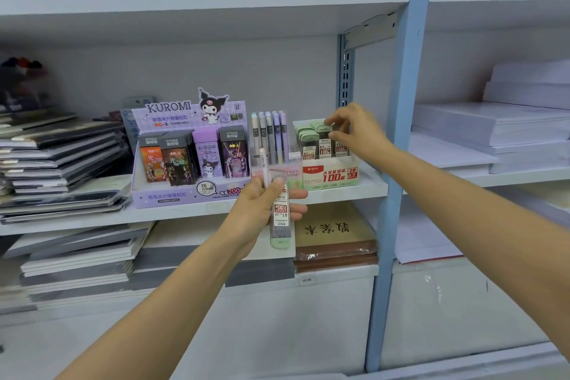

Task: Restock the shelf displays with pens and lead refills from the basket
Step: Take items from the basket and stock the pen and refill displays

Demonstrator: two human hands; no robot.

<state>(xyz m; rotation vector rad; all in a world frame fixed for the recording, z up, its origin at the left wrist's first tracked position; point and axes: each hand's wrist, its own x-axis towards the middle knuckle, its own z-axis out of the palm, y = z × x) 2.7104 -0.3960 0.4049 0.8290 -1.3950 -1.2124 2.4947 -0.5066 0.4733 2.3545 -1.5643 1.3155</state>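
Shelf [371, 187]: green display box [330, 177] — refills [308, 136] upright
Left hand [259, 210]: grips refill case [280, 225], pen [263, 163]
Right hand [357, 133]: pinches boxed refill [324, 142]

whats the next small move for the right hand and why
Probably press the green-capped lead refill case pinched by the right hand down into the green-and-white cardboard display box, then let go: it stands among the cases there, and the left hand holds another clear green-capped case and a pale pink pen.
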